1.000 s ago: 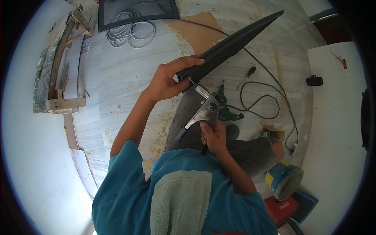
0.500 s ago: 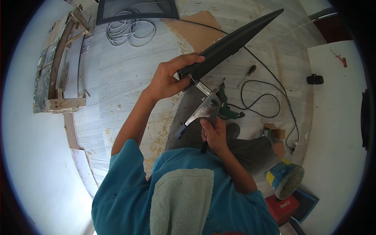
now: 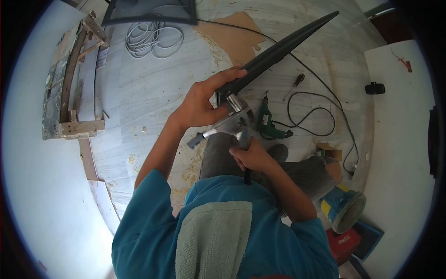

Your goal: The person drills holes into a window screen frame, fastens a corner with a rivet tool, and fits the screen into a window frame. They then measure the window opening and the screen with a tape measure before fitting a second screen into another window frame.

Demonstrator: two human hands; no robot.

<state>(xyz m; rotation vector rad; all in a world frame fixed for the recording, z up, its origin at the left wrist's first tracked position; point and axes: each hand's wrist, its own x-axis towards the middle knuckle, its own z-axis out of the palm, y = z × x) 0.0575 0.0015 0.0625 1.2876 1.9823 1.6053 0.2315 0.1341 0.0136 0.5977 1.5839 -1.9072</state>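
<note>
My left hand (image 3: 197, 103) is closed round the near end of a long dark frame piece (image 3: 283, 49), which slants up and away to the right. In my right hand (image 3: 254, 156) is a hand riveter (image 3: 232, 122), gripped by its dark lower handle. The riveter's silver nose meets the frame's near end beside my left thumb; the exact contact point is hard to see. Its other arm, with a dark tip, sticks out to the left below my left hand.
A green drill (image 3: 267, 122) and a screwdriver (image 3: 297, 83) lie on the floor to the right, with a black cord (image 3: 320, 95) looping around. Coiled white cable (image 3: 153, 39), cardboard (image 3: 234, 35), a wooden frame (image 3: 69, 93) and a bucket (image 3: 346, 214) surround me.
The riveter has turned, its nose now closer up against the frame's end and its dark-tipped arm swung up and left. My left hand still holds the frame, its thumb near the nose.
</note>
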